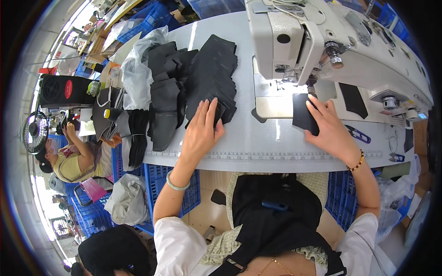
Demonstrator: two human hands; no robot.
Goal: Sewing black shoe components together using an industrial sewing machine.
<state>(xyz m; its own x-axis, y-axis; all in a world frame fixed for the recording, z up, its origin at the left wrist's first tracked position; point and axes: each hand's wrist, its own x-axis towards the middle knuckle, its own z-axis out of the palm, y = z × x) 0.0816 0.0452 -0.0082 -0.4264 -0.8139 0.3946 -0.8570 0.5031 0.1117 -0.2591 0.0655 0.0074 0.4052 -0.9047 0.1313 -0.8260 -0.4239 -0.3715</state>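
My left hand lies on the near end of a fanned stack of black fabric pieces, its fingers stretched out and flat. My right hand grips a small black fabric piece on the sewing machine bed, by its right side. That piece sits just in front of the lit needle area of a white sewing machine. Another black piece rests under the machine arm, to the right. A second pile of black pieces lies left of the fanned stack.
Blue-handled thread snips lie right of my right hand. A measuring tape strip runs along the table's front edge. Clear plastic bags stand at the left, and blue crates sit below the table. Another person works farther left.
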